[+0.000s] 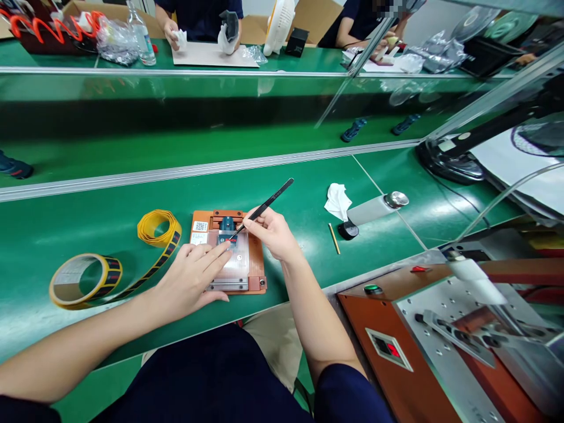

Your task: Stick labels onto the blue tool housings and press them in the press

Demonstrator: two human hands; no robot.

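My right hand grips black tweezers, their tips pointing down to a small dark label with red print. My left hand lies flat with fingers stretched across the clear cover of an orange-brown fixture, its fingertips close to that label. Inside the fixture sits a dark teal part, partly covered by the clear plate and my fingers. To the left, a yellow roll of dark labels stands on the green bench, its strip leading to a looser yellow coil.
On the right lie a crumpled white tissue, a bottle on its side and a brass-coloured rod. An orange machine stands at the lower right. Beyond a clear partition, other people work at a green bench.
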